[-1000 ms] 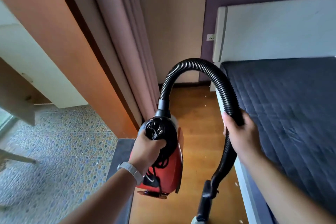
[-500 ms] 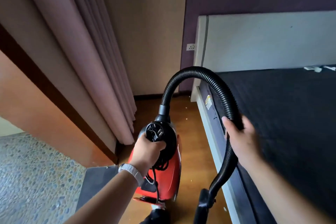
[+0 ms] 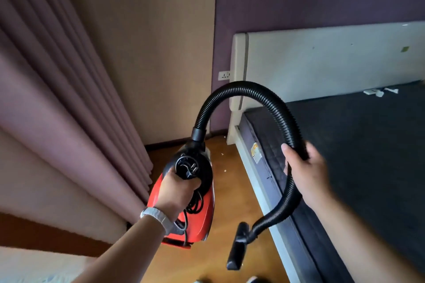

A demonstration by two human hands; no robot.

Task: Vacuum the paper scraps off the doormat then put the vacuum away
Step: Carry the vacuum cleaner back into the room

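Note:
A red and black canister vacuum [image 3: 202, 209] hangs in the air over the wooden floor, carried by its top handle in my left hand [image 3: 177, 190]. Its black ribbed hose [image 3: 248, 89] arches up and over to the right, where my right hand [image 3: 303, 167] grips it beside the bed. The hose curls down to a black nozzle [image 3: 236, 248] that dangles above the floor. The power cord is bundled against the vacuum body. The doormat is out of view. A few small paper scraps [image 3: 225, 170] lie on the floor ahead.
Pink curtains [image 3: 69, 122] hang along the left. A bed with a dark mattress [image 3: 358, 156] and white headboard [image 3: 322, 62] fills the right. A narrow strip of wooden floor [image 3: 230, 190] runs between them to a beige wall. A wall socket [image 3: 224, 74] sits beside the headboard.
The view has swung right and forward into the room: the pebble floor and doormat on the left have dropped out of sight. Both hands keep the same hold on vacuum and hose.

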